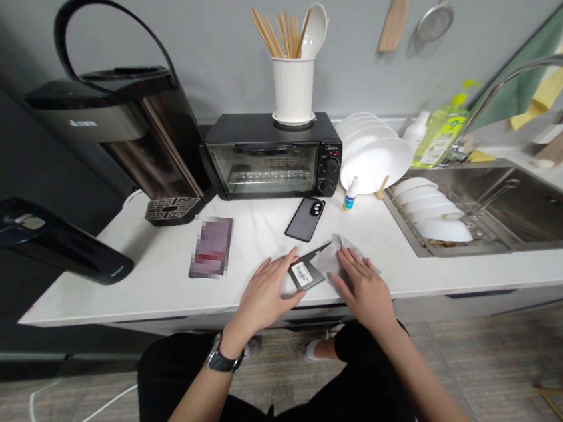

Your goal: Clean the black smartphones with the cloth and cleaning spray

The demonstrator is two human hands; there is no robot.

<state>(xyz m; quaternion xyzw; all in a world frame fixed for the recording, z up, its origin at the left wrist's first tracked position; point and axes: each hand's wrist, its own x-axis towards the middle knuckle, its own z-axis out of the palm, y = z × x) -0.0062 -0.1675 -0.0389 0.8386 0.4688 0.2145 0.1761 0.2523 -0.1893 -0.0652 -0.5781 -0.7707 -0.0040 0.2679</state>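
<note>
A dark, flat rectangular piece with a white barcode label [301,274] lies at the counter's front edge. My left hand [266,291] holds its left side, thumb at the near corner and fingers along the far edge. A thin whitish sheet [327,261] covers its right part; whether it is cloth, paper or film I cannot tell. On that sheet my right hand [362,283] rests palm down, fingers stretched out. Just beyond lies a phone case or phone [305,218] with a camera block. A small bottle with a blue label [350,195] stands upright behind.
A toaster oven [271,163] bears a white utensil holder [293,91]. Left are a tall water dispenser [152,144], a dark cylindrical appliance [51,240] and a pixelated purple item [212,247]. Racked plates [377,161] and a sink with bowls [535,231] are right.
</note>
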